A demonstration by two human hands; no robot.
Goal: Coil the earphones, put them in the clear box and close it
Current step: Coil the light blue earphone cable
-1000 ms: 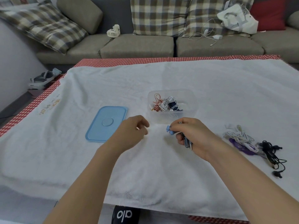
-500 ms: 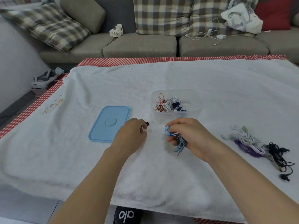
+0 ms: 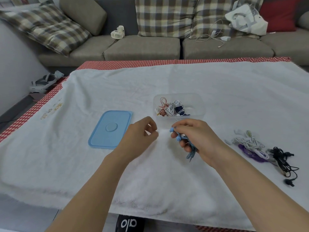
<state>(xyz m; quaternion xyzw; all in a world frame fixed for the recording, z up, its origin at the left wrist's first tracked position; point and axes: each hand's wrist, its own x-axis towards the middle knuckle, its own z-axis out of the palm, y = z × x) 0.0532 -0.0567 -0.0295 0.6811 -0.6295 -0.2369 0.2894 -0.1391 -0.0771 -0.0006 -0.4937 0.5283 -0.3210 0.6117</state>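
The towel (image 3: pixel 167 81) holds the open box (image 3: pixel 197 106), with its lid (image 3: pixel 110 129) lying left to leave room for more. Near it, the right hand (image 3: pixel 199 138) grips the coiled earphones (image 3: pixel 189 146), apparently to keep them wound, while the left hand (image 3: pixel 140 136) hovers apart, curled, holding nothing visible.

Left hand (image 3: pixel 140 133) fingers curled, holding nothing, right hand (image 3: pixel 199 136) grip closed, both forearms extended
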